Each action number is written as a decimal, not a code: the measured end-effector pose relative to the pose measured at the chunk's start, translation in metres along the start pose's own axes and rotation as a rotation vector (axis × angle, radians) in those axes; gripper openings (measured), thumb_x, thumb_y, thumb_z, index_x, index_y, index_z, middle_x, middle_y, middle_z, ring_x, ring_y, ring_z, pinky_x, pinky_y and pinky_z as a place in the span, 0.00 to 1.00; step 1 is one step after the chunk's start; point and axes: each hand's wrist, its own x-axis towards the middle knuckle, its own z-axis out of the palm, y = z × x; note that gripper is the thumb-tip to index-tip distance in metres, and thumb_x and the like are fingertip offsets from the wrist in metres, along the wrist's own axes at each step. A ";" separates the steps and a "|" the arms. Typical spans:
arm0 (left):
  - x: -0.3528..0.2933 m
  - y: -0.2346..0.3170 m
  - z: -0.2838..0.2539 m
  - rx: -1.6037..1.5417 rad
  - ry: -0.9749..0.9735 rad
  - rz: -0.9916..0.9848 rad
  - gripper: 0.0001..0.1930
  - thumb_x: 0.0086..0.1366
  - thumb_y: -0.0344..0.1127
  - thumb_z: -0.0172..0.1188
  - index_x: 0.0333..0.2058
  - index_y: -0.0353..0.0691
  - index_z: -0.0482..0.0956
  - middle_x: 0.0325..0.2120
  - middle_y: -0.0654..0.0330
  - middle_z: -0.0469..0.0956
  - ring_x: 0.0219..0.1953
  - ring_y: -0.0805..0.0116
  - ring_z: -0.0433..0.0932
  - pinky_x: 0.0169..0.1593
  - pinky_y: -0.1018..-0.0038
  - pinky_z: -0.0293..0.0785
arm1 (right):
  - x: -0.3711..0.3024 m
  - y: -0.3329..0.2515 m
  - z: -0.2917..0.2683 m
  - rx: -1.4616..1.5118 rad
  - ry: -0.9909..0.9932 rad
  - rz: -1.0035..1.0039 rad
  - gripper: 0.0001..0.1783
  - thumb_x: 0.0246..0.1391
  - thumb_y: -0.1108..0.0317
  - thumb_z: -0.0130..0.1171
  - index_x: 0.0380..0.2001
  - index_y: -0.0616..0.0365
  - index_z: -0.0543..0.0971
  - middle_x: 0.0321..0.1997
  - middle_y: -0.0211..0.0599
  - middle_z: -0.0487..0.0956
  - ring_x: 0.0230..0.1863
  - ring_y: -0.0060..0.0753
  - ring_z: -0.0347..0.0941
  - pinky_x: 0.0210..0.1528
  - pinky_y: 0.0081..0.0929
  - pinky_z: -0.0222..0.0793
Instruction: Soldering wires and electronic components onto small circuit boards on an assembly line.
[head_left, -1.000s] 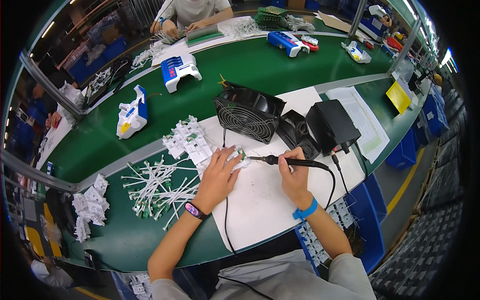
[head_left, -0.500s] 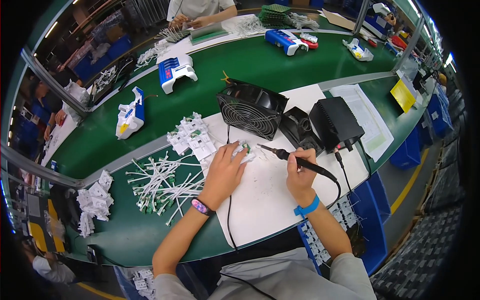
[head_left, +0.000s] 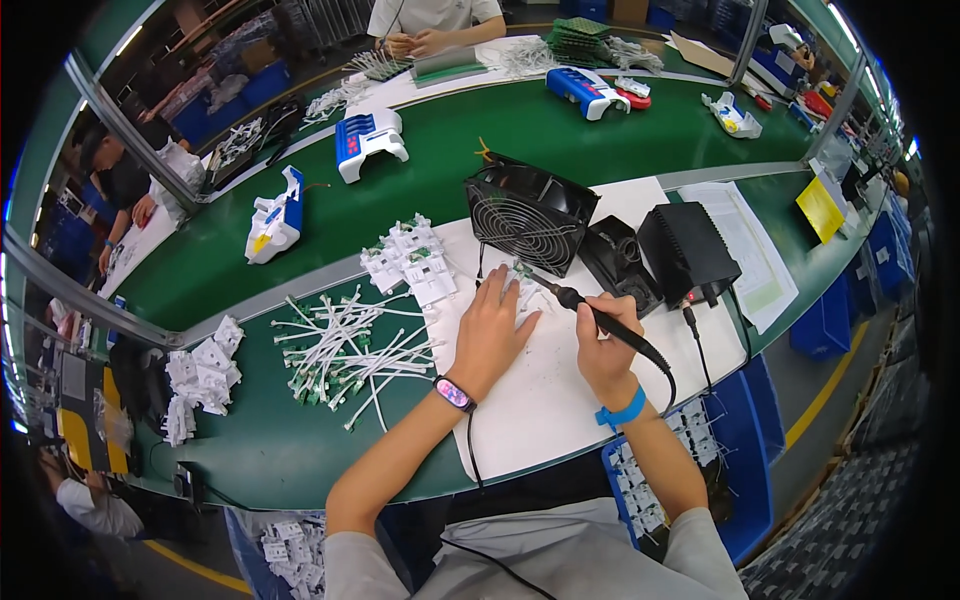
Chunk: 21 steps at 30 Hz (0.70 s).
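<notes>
On the white work sheet (head_left: 520,410), a small white plastic part with a green circuit board (head_left: 521,272) lies in front of the black fan (head_left: 530,222). The fingers of my left hand (head_left: 488,330) are stretched out and rest on this part, thumb spread to the side. My right hand (head_left: 608,350) is closed around the black handle of a soldering iron (head_left: 568,298), pen-fashion. Its tip reaches the green board; whether it touches is too small to tell. To the left lie a heap of white cables with green ends (head_left: 345,350) and a cluster of white plastic parts (head_left: 412,262).
A black soldering station (head_left: 688,250) and an iron stand (head_left: 620,262) stand right of the fan. More white parts (head_left: 203,375) sit at the left. A blue bin (head_left: 750,470) is below the right edge. Blue-white housings (head_left: 368,143) lie across the green belt; a person (head_left: 435,30) sits beyond.
The soldering iron's tip has moved from beside the part onto the green board area. My left thumb has spread away from the fingers. The whole view has shifted slightly.
</notes>
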 end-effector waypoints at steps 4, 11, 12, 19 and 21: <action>-0.011 -0.002 0.000 0.043 0.076 0.086 0.24 0.65 0.33 0.64 0.57 0.28 0.75 0.64 0.36 0.66 0.67 0.37 0.65 0.65 0.56 0.69 | 0.005 -0.002 0.006 -0.030 -0.035 0.093 0.09 0.58 0.78 0.67 0.37 0.62 0.75 0.21 0.31 0.74 0.20 0.18 0.66 0.22 0.19 0.59; -0.014 -0.005 0.005 -0.077 0.094 0.011 0.19 0.65 0.30 0.64 0.53 0.31 0.74 0.63 0.35 0.67 0.66 0.35 0.67 0.63 0.54 0.71 | 0.003 0.016 0.017 -0.042 -0.040 0.162 0.08 0.59 0.76 0.66 0.35 0.61 0.75 0.23 0.29 0.76 0.23 0.14 0.66 0.24 0.17 0.60; -0.013 -0.005 0.005 -0.081 0.092 0.006 0.19 0.65 0.30 0.64 0.53 0.31 0.74 0.63 0.35 0.67 0.66 0.35 0.67 0.63 0.54 0.71 | 0.002 0.017 0.018 -0.030 -0.043 0.185 0.08 0.60 0.76 0.66 0.35 0.61 0.75 0.24 0.30 0.77 0.24 0.13 0.66 0.24 0.17 0.60; -0.012 -0.006 0.006 -0.055 0.128 0.030 0.18 0.65 0.32 0.65 0.51 0.31 0.75 0.63 0.35 0.68 0.65 0.35 0.69 0.61 0.55 0.74 | 0.004 0.020 0.022 -0.034 -0.073 0.234 0.08 0.61 0.75 0.66 0.35 0.61 0.75 0.27 0.30 0.78 0.26 0.13 0.68 0.25 0.15 0.63; -0.012 -0.006 0.005 -0.064 0.126 0.022 0.18 0.65 0.32 0.65 0.51 0.31 0.76 0.63 0.35 0.68 0.65 0.36 0.69 0.61 0.55 0.74 | 0.005 0.020 0.022 -0.027 -0.083 0.249 0.08 0.61 0.75 0.66 0.35 0.62 0.75 0.27 0.31 0.78 0.27 0.14 0.68 0.25 0.15 0.64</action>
